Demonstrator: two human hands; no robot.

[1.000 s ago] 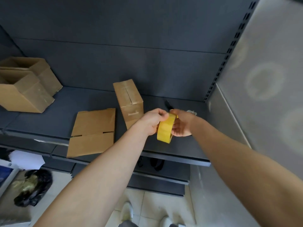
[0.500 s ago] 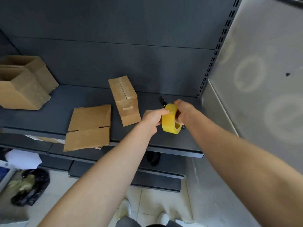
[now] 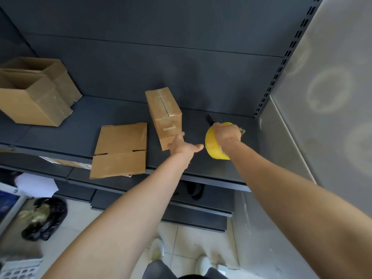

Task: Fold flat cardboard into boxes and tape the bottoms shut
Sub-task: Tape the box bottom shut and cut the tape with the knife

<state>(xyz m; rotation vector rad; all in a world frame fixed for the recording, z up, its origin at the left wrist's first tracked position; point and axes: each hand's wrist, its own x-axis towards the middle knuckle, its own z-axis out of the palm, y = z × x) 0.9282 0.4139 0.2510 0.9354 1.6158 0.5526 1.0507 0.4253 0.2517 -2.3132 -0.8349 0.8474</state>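
1. Gripping the yellow tape roll [image 3: 214, 147] alone now, the right hand [image 3: 227, 133] is clamped over its top, the roll set down on the shelf [image 3: 201, 168], where half a second ago both hands held it above
2. The left hand [image 3: 182, 147] has been let go of the roll; its fingers [image 3: 198, 147] are spread apart, touching the taped box [image 3: 165, 115]
3. A flat cardboard blank [image 3: 120, 150] is seen lying unmoved just left of that box

There were three folded boxes [image 3: 164, 115] [image 3: 32, 101] [image 3: 50, 77], one flat cardboard sheet [image 3: 120, 150], one yellow tape roll [image 3: 214, 144], one black bag [image 3: 44, 218], and two hands [image 3: 183, 147] [image 3: 227, 134].
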